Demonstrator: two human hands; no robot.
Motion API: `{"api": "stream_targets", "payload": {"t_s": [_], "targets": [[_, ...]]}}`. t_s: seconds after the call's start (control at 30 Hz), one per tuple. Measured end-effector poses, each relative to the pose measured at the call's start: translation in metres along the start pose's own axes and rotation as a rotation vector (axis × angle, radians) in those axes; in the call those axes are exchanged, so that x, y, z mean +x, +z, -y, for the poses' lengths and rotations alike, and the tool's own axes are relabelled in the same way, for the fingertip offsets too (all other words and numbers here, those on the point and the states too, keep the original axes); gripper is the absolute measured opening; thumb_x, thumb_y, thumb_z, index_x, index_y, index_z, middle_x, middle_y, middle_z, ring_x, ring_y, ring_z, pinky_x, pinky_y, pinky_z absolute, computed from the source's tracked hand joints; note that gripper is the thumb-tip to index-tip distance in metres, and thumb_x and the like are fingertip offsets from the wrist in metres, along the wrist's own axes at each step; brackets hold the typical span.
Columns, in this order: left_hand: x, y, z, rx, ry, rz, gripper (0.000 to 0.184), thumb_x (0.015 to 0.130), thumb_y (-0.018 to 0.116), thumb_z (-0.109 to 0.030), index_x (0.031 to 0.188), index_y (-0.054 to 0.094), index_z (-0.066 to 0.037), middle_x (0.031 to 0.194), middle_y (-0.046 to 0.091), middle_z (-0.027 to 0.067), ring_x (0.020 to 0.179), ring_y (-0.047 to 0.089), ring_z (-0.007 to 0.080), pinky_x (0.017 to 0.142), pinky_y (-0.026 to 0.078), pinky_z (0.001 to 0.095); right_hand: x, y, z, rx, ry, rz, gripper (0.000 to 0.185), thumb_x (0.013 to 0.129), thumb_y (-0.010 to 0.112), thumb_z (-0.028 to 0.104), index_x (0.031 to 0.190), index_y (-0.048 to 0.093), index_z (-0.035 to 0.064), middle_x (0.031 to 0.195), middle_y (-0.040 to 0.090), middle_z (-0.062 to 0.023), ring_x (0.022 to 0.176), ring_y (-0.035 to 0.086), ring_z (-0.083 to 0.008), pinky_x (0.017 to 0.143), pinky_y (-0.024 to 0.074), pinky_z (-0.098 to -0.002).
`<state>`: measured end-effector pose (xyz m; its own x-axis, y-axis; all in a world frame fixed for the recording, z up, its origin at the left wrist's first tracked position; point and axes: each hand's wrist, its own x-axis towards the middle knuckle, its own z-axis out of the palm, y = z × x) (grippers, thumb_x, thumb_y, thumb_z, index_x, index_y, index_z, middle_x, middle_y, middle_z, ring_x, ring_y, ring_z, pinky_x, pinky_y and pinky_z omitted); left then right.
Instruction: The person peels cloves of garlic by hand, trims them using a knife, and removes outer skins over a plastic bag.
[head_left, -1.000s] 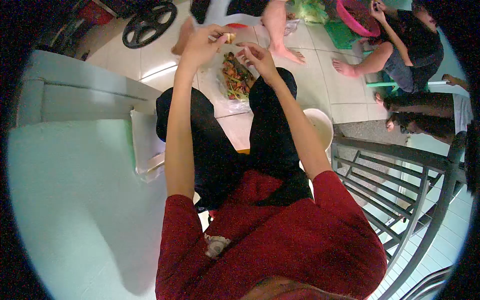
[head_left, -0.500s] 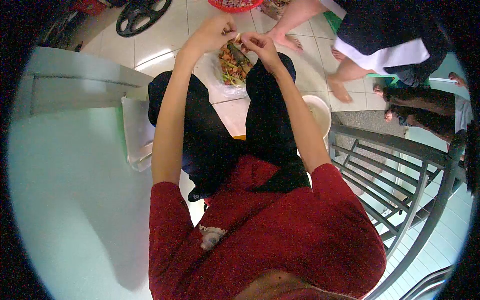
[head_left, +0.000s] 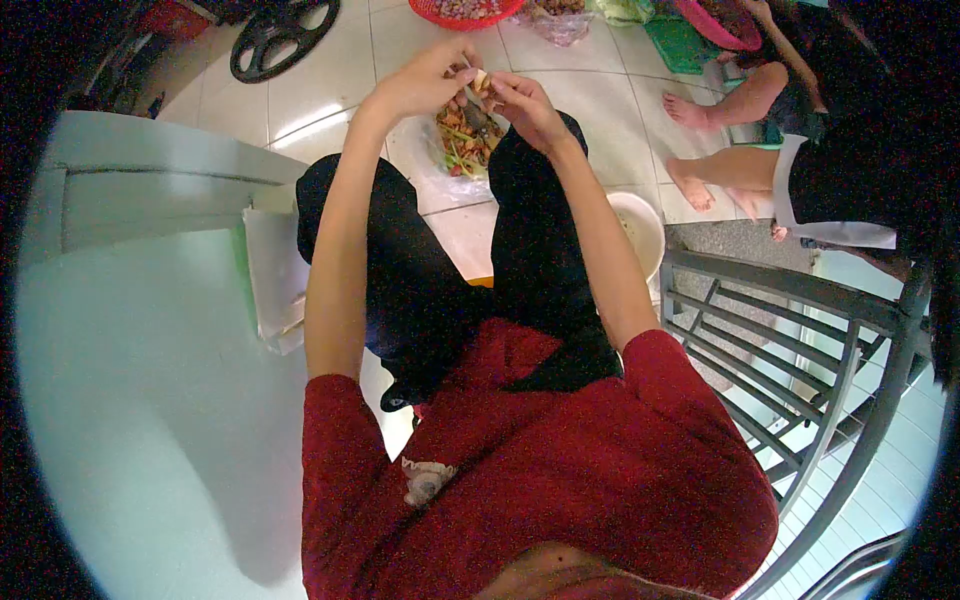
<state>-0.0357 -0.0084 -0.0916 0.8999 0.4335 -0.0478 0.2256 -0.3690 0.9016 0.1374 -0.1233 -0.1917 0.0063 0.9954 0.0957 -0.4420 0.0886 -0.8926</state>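
My left hand (head_left: 432,78) and my right hand (head_left: 532,108) meet above the floor, beyond my knees. Between their fingertips is a small pale piece (head_left: 481,80), like a peeled clove, too small to name for sure. The fingers of both hands are closed in a pinch around it. Beneath them, a clear plastic bag (head_left: 465,186) lies spread on the tiles with a heap of reddish-brown and green vegetable scraps (head_left: 468,140) on it. Part of the heap is hidden by my hands and right knee.
A red basket (head_left: 466,22) of small pinkish-white pieces stands at the far edge. A white bucket (head_left: 650,232) is beside my right leg, near a grey metal railing (head_left: 780,290). Another person's bare feet (head_left: 690,185) are at right, near a pink basket (head_left: 735,25) and green board (head_left: 675,45).
The other person has shifted right and down, uncovering the pink basket and green board. My hands stay together above the scraps; the pale piece between them shows more clearly.
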Motion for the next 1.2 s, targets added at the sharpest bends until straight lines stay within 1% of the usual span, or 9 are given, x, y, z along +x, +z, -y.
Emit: {"api": "stream_targets", "payload": {"t_s": [0.17,0.27,0.4,0.47,0.53,0.87,0.97,1.03,1.2], "targets": [[-0.003,0.004,-0.011,0.000,-0.043,-0.057,0.028,0.097,0.065,-0.029,0.111,0.059,-0.005,0.099,0.065,0.0044,0.087,0.063,0.0145,0.075,0.052,0.0291,-0.001,0.004,0.002,-0.016,-0.051,-0.040,0.029,0.101,0.058,0.023,0.120,0.066,0.0025,0.106,0.067,-0.0014,0.096,0.060,-0.0110,0.090,0.0464,-0.0289],[0.002,0.000,-0.001,0.272,0.073,-0.077,0.034,0.093,0.070,-0.032,0.110,0.061,-0.004,0.098,0.067,0.0059,0.089,0.065,0.0159,0.079,0.053,0.0298,0.002,-0.001,-0.003,-0.047,-0.051,0.022,0.029,0.101,0.057,0.022,0.120,0.066,0.0018,0.107,0.067,-0.0026,0.096,0.061,-0.0115,0.089,0.0465,-0.0283],[0.010,-0.003,0.015,0.214,0.084,-0.068,0.026,0.093,0.069,-0.022,0.107,0.061,-0.001,0.094,0.067,0.0064,0.090,0.066,0.0169,0.081,0.055,0.0319,0.002,0.004,0.001,-0.019,-0.066,0.027,0.030,0.101,0.057,0.022,0.121,0.065,0.0014,0.109,0.067,-0.0037,0.097,0.060,-0.0119,0.090,0.0465,-0.0292],[0.013,-0.001,0.025,0.149,0.121,-0.050,0.023,0.094,0.068,-0.018,0.107,0.060,-0.001,0.095,0.067,0.0066,0.091,0.066,0.0171,0.081,0.055,0.0322,0.002,0.005,0.001,0.003,-0.063,-0.012,0.028,0.100,0.058,0.021,0.116,0.067,-0.0008,0.106,0.069,-0.0051,0.097,0.064,-0.0146,0.087,0.0509,-0.0294],[0.012,0.000,0.027,0.149,0.164,-0.155,0.019,0.095,0.066,-0.012,0.108,0.059,0.001,0.098,0.065,0.0071,0.092,0.066,0.0178,0.080,0.055,0.0326,0.003,0.003,-0.002,0.054,-0.062,-0.010,0.029,0.100,0.058,0.022,0.117,0.066,-0.0007,0.107,0.069,-0.0054,0.097,0.064,-0.0148,0.088,0.0508,-0.0297],[0.008,-0.002,0.011,-0.067,0.136,-0.117,0.022,0.095,0.066,-0.013,0.111,0.059,0.001,0.104,0.065,0.0076,0.094,0.067,0.0187,0.081,0.056,0.0309,0.004,0.001,0.000,0.137,-0.053,-0.048,0.029,0.099,0.060,0.022,0.116,0.067,-0.0004,0.107,0.069,-0.0050,0.096,0.064,-0.0145,0.087,0.0509,-0.0295],[0.007,-0.004,0.007,0.037,0.186,-0.072,0.024,0.095,0.067,-0.015,0.113,0.061,0.000,0.105,0.067,0.0084,0.093,0.069,0.0185,0.081,0.056,0.0311,0.002,0.007,0.002,0.117,-0.069,-0.097,0.028,0.099,0.061,0.022,0.114,0.068,0.0004,0.105,0.069,-0.0040,0.093,0.063,-0.0128,0.085,0.0503,-0.0275],[0.002,0.000,-0.005,0.106,0.033,-0.127,0.026,0.095,0.067,-0.017,0.114,0.063,0.000,0.104,0.069,0.0084,0.092,0.070,0.0181,0.081,0.056,0.0308,-0.001,0.007,0.004,0.109,-0.049,-0.108,0.027,0.099,0.061,0.022,0.114,0.068,0.0008,0.104,0.069,-0.0035,0.092,0.062,-0.0122,0.084,0.0500,-0.0270],[0.004,0.001,-0.008,0.182,0.092,-0.139,0.026,0.094,0.068,-0.019,0.113,0.065,0.000,0.101,0.070,0.0082,0.089,0.071,0.0184,0.079,0.057,0.0313,-0.002,0.006,0.006,0.079,-0.051,-0.085,0.027,0.099,0.061,0.023,0.114,0.069,0.0017,0.103,0.069,-0.0022,0.093,0.062,-0.0109,0.084,0.0494,-0.0257]]}}
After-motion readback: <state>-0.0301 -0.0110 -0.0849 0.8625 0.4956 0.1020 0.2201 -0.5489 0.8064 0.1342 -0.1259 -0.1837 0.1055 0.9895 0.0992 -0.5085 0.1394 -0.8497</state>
